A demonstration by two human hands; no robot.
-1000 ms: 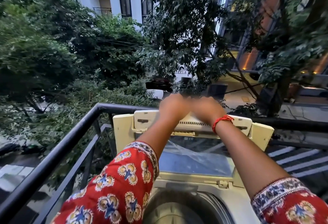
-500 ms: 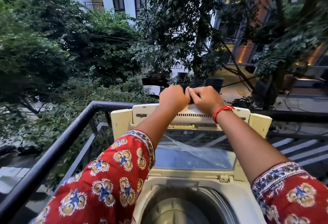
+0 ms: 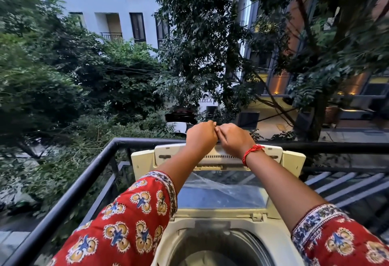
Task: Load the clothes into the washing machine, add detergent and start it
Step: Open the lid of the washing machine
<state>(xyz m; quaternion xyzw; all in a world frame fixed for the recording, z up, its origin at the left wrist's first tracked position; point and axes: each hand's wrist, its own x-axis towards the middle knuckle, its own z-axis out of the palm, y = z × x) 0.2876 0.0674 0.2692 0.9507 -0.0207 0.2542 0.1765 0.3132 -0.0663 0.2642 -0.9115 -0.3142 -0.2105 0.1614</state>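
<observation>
A cream top-loading washing machine (image 3: 281, 242) stands against the balcony rail with its lid (image 3: 223, 196) raised upright. The drum opening (image 3: 212, 251) shows at the bottom; no clothes are visible in it. Both arms reach forward over the lid. My left hand (image 3: 201, 137) and my right hand (image 3: 232, 139) are just past the lid's top edge (image 3: 271, 152), over the rail. Both have curled fingers, and their fingertips touch each other. Anything pinched between them is hidden. A red thread band (image 3: 251, 152) circles the right wrist. No detergent is in view.
A black metal railing (image 3: 69, 196) runs along the left and behind the machine. Beyond it are trees, a street with parked cars and buildings. Slatted bars (image 3: 345, 187) lie to the right of the machine.
The view has tilted upward, showing more of the buildings. The hands have stayed together at the lid's top edge, with the fingertips now pressed closer.
</observation>
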